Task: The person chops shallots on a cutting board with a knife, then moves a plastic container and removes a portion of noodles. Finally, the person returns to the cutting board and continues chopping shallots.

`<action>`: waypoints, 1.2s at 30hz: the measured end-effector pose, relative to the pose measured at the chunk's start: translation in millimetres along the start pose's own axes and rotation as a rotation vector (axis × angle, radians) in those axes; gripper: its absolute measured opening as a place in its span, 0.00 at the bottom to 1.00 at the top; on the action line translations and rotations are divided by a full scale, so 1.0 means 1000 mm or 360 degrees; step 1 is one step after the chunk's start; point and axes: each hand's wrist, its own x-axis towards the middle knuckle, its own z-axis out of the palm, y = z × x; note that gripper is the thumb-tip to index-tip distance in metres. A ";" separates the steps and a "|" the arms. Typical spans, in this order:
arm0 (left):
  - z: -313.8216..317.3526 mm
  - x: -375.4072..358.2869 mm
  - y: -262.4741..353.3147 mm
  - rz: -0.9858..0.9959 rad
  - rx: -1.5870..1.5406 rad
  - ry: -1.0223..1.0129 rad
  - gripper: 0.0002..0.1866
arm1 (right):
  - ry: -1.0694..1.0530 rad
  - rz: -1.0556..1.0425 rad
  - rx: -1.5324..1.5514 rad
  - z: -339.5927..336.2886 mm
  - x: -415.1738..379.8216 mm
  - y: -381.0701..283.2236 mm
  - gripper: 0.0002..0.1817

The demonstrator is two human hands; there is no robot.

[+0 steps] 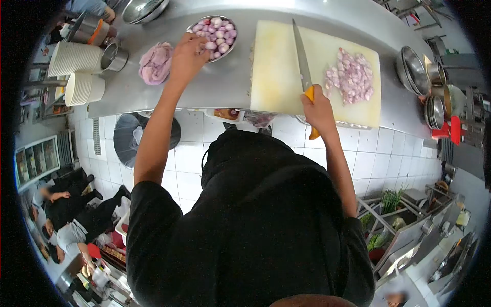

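Upper left: stacked cups (74, 58), metal pot (114, 58), contents unseen. Beside them, pink bag (156, 62) of peelings, soft heap.

Left hand (188, 53) over bowl (197, 25) rim, fingers curled onto one shallot (210, 45); grip looks closed, partly hidden. Bowl holds peeled shallots (219, 30), upper centre: small, round, light, firm, likely slick. Best pinched across middle.

Board (279, 66) centre. Right hand (318, 107) clamped on knife (303, 59) handle, blade flat on board.

Sliced pile (350, 77) on board right: loose, damp, scatters easily.

Far right: nested metal bowls (411, 69), contents unseen.
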 end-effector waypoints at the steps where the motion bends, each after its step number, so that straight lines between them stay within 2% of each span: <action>1: 0.000 0.001 0.005 0.0030 -0.0005 0.0089 0.16 | 0.0002 -0.0001 -0.0003 -0.001 -0.001 -0.003 0.21; 2: 0.001 0.002 0.010 0.0057 -0.0009 0.0179 0.16 | 0.0000 -0.0004 -0.0005 -0.002 -0.002 -0.006 0.21; 5: 0.017 0.002 0.050 0.0193 -0.0278 0.0061 0.15 | -0.0035 -0.0004 -0.0002 -0.003 -0.005 -0.018 0.20; 7: 0.046 -0.004 0.073 0.0258 -0.0294 -0.0196 0.16 | 0.0007 -0.0091 -0.0053 0.000 -0.005 -0.024 0.19; 9: 0.075 -0.011 0.095 0.0127 -0.0348 -0.0504 0.14 | 0.0015 -0.0139 -0.0095 0.003 -0.006 -0.029 0.19; 12: 0.106 -0.017 0.112 -0.0034 -0.0434 -0.0792 0.12 | -0.0027 -0.0123 -0.0128 0.007 -0.007 -0.034 0.18; 13: 0.115 -0.020 0.110 0.0002 -0.0421 -0.0764 0.11 | -0.0051 -0.0110 -0.0127 0.007 -0.008 -0.037 0.18; 16: 0.128 -0.019 0.105 0.0107 -0.0203 -0.0651 0.18 | -0.0075 -0.0106 -0.0154 0.011 -0.012 -0.042 0.17; 22: 0.117 -0.027 0.106 0.0125 -0.0411 -0.0598 0.19 | -0.0113 -0.0092 -0.0182 0.014 -0.014 -0.044 0.17; 28: 0.129 -0.033 0.103 0.0115 -0.0617 -0.0458 0.17 | -0.0196 -0.0017 -0.0245 0.004 -0.019 -0.059 0.17; 34: 0.133 -0.038 0.116 -0.0065 -0.0718 -0.0300 0.13 | -0.0241 0.0020 -0.0356 -0.010 -0.026 -0.066 0.17; 36: 0.135 -0.039 0.117 0.0010 -0.0666 -0.0257 0.13 | -0.0259 0.0037 -0.0367 -0.015 -0.029 -0.066 0.17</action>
